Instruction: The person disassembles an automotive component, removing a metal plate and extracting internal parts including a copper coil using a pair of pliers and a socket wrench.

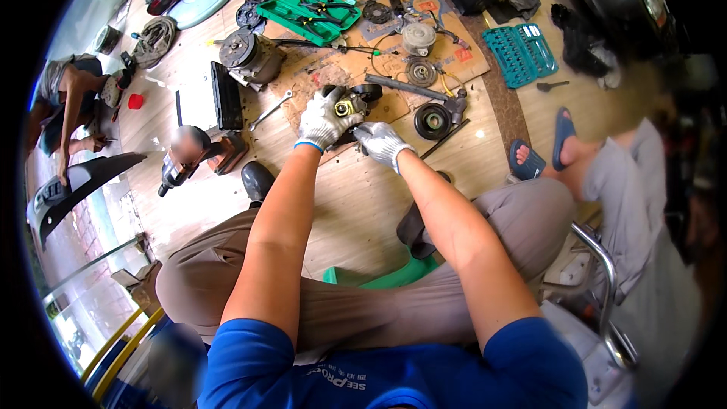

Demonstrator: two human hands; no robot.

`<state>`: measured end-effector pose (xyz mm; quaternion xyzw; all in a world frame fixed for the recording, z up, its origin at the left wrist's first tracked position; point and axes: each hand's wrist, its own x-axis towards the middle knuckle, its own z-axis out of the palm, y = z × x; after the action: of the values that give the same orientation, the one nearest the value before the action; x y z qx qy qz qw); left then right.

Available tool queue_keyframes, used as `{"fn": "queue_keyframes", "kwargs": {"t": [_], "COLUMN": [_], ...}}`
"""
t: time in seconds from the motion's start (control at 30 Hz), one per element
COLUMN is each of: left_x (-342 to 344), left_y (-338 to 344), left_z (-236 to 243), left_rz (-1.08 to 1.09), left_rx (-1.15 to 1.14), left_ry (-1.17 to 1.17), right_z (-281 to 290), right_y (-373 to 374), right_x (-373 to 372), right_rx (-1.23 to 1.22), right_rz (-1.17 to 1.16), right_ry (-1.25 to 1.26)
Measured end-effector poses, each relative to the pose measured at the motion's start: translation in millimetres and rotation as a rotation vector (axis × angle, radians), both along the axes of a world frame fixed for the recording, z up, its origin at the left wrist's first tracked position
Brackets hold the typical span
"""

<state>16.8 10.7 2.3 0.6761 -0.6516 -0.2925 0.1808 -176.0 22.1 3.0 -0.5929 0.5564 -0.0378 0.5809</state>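
In white knit gloves, both my hands are at a metal machine part [347, 108] with a yellowish round end, low over the cardboard's near edge. My left hand [322, 120] is wrapped round its left side. Closed fingers on my right hand [382, 144] reach its lower right side; what they pinch is hidden. A small black wheel [369, 92] shows against the part's far right; whether it is joined cannot be told. Right of my hands lies a black pulley [433, 120], beside a grey metal bar [405, 86]. A combination wrench [271, 110] lies to the left.
Cardboard [473, 60] holds an open green tool case [309, 14] and loose parts. A motor-like unit [254, 57], black case [226, 97] and cordless power tool [182, 163] lie left. A teal socket set [519, 54] and another person's sandalled feet [541, 153] are right; someone crouches far left.
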Motion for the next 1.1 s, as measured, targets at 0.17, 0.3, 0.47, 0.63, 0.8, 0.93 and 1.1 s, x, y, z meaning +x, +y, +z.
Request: {"fn": "queue_keyframes", "kwargs": {"t": [0.17, 0.3, 0.47, 0.63, 0.8, 0.93, 1.1], "left_x": [-13, -12, 2, 26, 40, 46, 52], "left_y": [-3, -5, -7, -16, -23, -24, -24], "left_z": [1, -1, -5, -6, -6, -10, -19], "left_rz": [0.115, 0.116, 0.022, -0.163, -0.159, -0.184, -0.168], "left_rx": [-0.059, -0.055, 0.002, 0.143, 0.380, 0.342, 0.363], "left_ry": [-0.013, 0.006, 0.079, 0.217, 0.587, 0.496, 0.600], "right_z": [-24, -28, -5, 4, 5, 6, 8], "right_y": [29, 53, 37, 9, 12, 14, 8], "right_x": [39, 43, 3, -8, 0, 2, 3], "right_rx": [-0.134, -0.009, 0.269, 0.111, 0.172, 0.239, 0.283], "right_rz": [0.006, -0.251, -0.224, -0.150, -0.171, -0.230, -0.199], "right_ry": [0.141, -0.118, -0.212, -0.231, -0.269, -0.294, -0.314]}}
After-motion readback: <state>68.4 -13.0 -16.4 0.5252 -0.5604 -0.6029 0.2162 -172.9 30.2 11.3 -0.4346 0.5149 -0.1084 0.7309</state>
